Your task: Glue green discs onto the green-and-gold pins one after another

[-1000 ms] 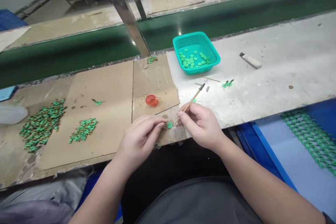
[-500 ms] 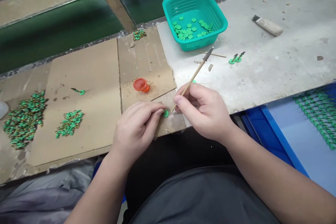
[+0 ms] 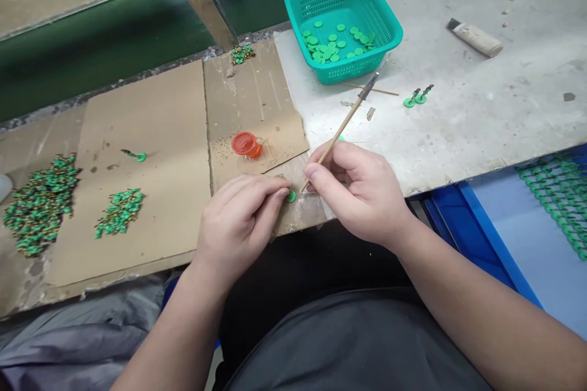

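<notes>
My left hand [image 3: 241, 217] is closed in a pinch, with a small green disc [image 3: 290, 196] at its fingertips; whatever else the fingers hold is hidden. Beside it, my right hand [image 3: 360, 192] grips a thin wooden stick tool [image 3: 342, 127], whose dark, pointed upper end slants up toward the basket. The lower end of the stick is close to the green disc. Behind my left hand, a small red cup [image 3: 246, 145] stands on the cardboard [image 3: 275, 98]. Another green disc [image 3: 340, 138] shows partly behind my right hand.
A teal basket [image 3: 389, 40] holds many green discs. Two disc-based pieces [image 3: 420, 98] and a tube-like tool [image 3: 477, 40] lie to the right. Green-and-gold pieces are heaped at left [image 3: 41, 208], with a smaller pile [image 3: 120, 212] nearby. Blue trays [image 3: 486, 238] sit below the table's right edge.
The view has shifted slightly. Both hands keep nearly the same pose, and the stick's lower end remains near the green disc.
</notes>
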The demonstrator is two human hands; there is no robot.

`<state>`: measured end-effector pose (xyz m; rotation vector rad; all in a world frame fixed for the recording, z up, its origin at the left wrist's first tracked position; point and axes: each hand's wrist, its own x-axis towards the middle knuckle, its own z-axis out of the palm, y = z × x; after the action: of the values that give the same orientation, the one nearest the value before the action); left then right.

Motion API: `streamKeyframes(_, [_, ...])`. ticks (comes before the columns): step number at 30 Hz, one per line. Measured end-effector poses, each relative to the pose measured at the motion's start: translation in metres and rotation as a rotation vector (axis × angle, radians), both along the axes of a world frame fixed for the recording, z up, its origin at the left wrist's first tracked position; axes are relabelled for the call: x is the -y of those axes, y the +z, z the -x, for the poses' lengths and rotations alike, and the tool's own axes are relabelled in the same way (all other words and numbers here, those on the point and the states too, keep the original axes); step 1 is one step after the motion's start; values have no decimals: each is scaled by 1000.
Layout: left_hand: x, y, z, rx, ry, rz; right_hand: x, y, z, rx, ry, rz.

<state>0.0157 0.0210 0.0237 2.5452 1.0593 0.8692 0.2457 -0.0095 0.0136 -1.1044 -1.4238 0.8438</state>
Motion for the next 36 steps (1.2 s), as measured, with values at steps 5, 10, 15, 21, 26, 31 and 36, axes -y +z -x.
streamKeyframes(5, [0, -1, 0, -10, -9, -6, 0, 0, 0, -4, -1, -1])
streamKeyframes(10, [1, -1, 1, 4, 1, -1, 0, 1, 0, -6, 2, -13])
streamKeyframes(15, [-1, -3, 1, -8, -14, -41, -1, 0, -1, -46, 12, -25])
streamKeyframes(21, [-2, -4, 2, -19, -23, -53, -2, -1, -1, -38, 13, -38])
streamKeyframes(26, [0, -3, 0, 17, -10, -15, -2, -3, -1, 86, 2, -123])
streamKeyframes(31, [1, -3, 2, 74, -1, 70, -3, -7, -2, 213, 56, -240])
streamKeyframes(36, [1, -4, 3, 100, -2, 82, -3, -10, 0, 281, 82, -252])
